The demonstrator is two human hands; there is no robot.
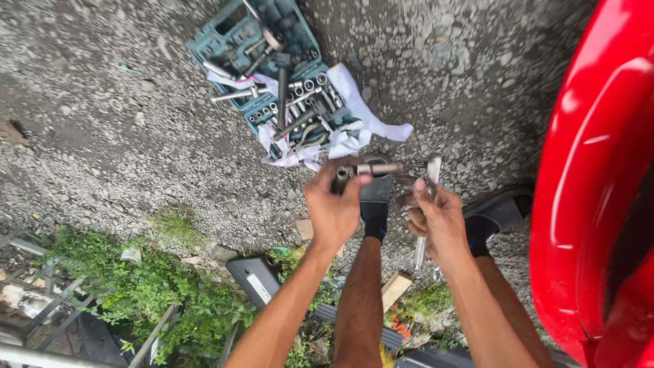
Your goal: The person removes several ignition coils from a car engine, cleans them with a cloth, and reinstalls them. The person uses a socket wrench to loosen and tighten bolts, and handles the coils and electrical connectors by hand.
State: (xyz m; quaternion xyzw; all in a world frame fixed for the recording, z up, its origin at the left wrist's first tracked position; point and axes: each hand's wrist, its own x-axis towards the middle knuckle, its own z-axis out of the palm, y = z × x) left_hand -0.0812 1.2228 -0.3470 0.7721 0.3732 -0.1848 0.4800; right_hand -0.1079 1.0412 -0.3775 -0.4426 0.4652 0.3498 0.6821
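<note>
My left hand grips a dark metal socket with a silver extension bar that sticks out to the right. My right hand holds a silver ratchet wrench, whose handle runs down below the palm. The two tools are close together, tips nearly touching, above gravel ground. My legs and dark sandals show below the hands.
An open teal tool case with several sockets and bars lies on the gravel, with a white cloth under and beside it. A red vehicle body fills the right edge. Weeds, wood scraps and metal bars lie at the bottom left.
</note>
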